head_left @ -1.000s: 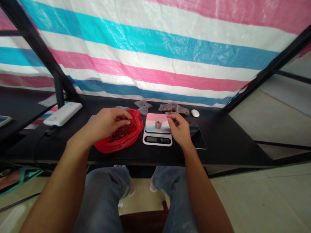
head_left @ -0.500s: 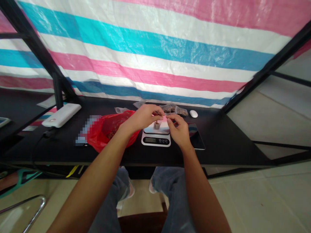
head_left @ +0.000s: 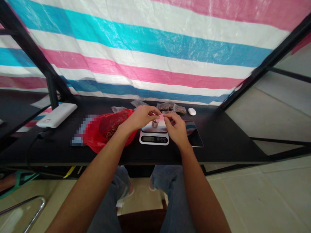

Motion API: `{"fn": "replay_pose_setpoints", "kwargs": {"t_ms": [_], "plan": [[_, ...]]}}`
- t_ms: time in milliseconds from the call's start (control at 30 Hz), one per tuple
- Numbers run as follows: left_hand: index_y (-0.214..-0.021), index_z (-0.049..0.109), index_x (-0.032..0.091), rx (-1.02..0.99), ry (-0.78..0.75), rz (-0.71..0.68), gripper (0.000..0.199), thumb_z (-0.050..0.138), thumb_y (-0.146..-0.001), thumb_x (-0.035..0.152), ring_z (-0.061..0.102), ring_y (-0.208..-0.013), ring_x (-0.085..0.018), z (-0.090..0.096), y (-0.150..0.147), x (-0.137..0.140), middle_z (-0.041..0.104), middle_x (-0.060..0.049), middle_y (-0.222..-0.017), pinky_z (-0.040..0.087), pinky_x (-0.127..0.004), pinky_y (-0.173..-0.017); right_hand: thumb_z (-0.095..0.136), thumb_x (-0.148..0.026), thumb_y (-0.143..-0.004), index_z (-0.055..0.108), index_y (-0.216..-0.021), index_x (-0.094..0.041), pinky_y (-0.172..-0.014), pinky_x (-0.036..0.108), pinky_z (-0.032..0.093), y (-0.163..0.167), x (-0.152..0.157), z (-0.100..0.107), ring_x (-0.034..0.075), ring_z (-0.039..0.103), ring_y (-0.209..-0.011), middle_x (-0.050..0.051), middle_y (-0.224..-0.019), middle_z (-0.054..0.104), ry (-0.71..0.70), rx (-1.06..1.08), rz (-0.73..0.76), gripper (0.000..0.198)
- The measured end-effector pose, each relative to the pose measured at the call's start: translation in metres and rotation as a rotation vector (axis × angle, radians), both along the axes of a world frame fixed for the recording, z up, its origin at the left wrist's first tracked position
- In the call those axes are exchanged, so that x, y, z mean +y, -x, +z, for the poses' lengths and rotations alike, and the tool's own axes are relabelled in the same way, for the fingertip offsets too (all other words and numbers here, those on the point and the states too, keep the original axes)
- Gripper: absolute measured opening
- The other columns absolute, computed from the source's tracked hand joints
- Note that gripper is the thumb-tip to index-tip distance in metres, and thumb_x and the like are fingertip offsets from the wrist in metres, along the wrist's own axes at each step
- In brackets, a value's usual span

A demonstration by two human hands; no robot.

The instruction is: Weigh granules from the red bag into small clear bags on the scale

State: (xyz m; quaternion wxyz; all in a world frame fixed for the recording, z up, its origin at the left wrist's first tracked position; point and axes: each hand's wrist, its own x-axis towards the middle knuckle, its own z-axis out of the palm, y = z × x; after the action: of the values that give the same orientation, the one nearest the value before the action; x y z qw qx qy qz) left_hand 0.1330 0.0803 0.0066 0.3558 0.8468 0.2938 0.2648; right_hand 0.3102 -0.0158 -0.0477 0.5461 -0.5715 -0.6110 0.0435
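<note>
My left hand (head_left: pixel 145 116) hovers over the kitchen scale (head_left: pixel 154 139), its thumb and fingers pinched together. Facing it, my right hand (head_left: pixel 176 127) is also in a pinch at the scale's right side. The fingertips of both nearly meet above the metal plate; what they hold, if anything, is too small to make out. Below them on the plate stands a small cup-like thing (head_left: pixel 155 124) with something brown in it. Left of the scale, partly behind my left forearm, lies an open red plastic bag (head_left: pixel 94 134) with many small brown pieces (head_left: pixel 112 132) inside.
Clear bags of brown pieces (head_left: pixel 166 106) lie behind the scale, with a clear bag (head_left: pixel 138 102) further left. A white mouse (head_left: pixel 191 111) and a dark tablet (head_left: pixel 194 136) are on the right. A white power strip (head_left: pixel 57 115) sits at the left. Striped sheeting (head_left: pixel 155 64) hangs behind.
The head view has shifted slightly, so the desk things appear a little further left. Both hands keep nearly the same pinched pose above the scale.
</note>
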Motion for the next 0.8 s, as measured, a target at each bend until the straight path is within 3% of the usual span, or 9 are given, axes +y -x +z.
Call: {"fn": "replay_pose_setpoints", "kwargs": {"t_ms": [300, 500, 800], "plan": [[-0.109, 0.081, 0.017, 0.008, 0.003, -0.089, 0.026, 0.070, -0.086, 0.024, 0.079, -0.093, -0.022, -0.005, 0.005, 0.009, 0.084, -0.008, -0.101, 0.060, -0.030, -0.085, 0.060, -0.031, -0.096, 0.078, -0.100, -0.023, -0.075, 0.038, 0.051, 0.000, 0.001, -0.003, 0.025, 0.068, -0.095, 0.008, -0.101, 0.077, 0.015, -0.008, -0.003, 0.021], [-0.111, 0.081, 0.017, 0.006, 0.015, -0.082, 0.029, 0.075, -0.083, 0.024, 0.079, -0.094, -0.024, -0.009, 0.006, 0.012, 0.085, -0.008, -0.103, 0.061, -0.033, -0.087, 0.061, -0.029, -0.095, 0.078, -0.099, -0.022, -0.076, 0.038, 0.051, 0.001, 0.001, -0.003, 0.025, 0.068, -0.095, 0.009, -0.100, 0.076, -0.001, 0.004, 0.012, 0.018], [-0.105, 0.081, 0.015, -0.107, 0.009, -0.012, 0.022, 0.075, -0.084, 0.015, 0.078, -0.090, -0.020, 0.003, -0.003, 0.004, 0.084, -0.008, -0.099, 0.061, -0.032, -0.086, 0.061, -0.028, -0.095, 0.077, -0.098, -0.023, -0.077, 0.038, 0.052, 0.001, 0.000, -0.002, 0.025, 0.068, -0.095, 0.009, -0.101, 0.076, 0.015, 0.003, 0.006, 0.017]]}}
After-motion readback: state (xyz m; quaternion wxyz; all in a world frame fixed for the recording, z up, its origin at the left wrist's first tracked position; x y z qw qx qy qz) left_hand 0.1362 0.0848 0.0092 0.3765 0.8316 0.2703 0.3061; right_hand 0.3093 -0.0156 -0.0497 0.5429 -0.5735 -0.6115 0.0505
